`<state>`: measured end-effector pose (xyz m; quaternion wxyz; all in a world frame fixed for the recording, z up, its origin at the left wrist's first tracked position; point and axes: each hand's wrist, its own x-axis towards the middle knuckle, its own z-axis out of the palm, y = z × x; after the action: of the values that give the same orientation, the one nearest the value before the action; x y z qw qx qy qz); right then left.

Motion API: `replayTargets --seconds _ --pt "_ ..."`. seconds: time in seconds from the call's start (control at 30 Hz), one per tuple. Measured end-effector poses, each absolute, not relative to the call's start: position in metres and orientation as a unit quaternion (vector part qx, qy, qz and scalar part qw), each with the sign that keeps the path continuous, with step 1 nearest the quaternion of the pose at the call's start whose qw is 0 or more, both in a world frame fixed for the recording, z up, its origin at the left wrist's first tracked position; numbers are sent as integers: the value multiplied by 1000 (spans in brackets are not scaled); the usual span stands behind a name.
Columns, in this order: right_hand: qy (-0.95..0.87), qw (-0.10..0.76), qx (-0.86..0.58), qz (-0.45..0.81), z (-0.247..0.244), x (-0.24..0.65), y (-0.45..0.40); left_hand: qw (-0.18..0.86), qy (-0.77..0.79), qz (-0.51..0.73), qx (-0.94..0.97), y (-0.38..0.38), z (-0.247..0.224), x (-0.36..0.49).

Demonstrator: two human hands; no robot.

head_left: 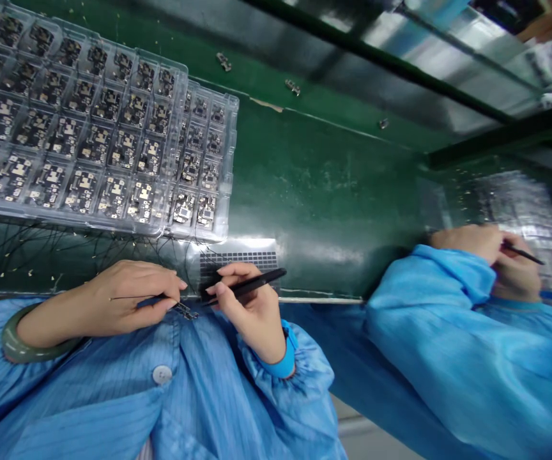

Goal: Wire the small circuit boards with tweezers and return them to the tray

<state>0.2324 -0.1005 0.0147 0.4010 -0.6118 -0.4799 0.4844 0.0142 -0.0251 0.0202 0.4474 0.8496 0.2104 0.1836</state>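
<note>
Green tabletop [305, 191], right grip [254, 306] angled

Circuit boards [82, 191] in trays [113, 226] — gridded sheet [240, 257] front-right.

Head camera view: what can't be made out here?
All in the head view:
Small part, held end: behind fingers of the left hand.
Upper tray, left end: cut off by the picture's edge.
Lower tray, left side: under the upper tray.
Far-right parts: blurred.
Any print on the boards: too small.
</note>
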Motion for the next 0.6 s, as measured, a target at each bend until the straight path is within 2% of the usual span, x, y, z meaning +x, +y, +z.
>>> replayTargets --seconds 0.6 --pt "-530 393 -599 454 9 234 -102 454 208 184 846 -24 17 11"
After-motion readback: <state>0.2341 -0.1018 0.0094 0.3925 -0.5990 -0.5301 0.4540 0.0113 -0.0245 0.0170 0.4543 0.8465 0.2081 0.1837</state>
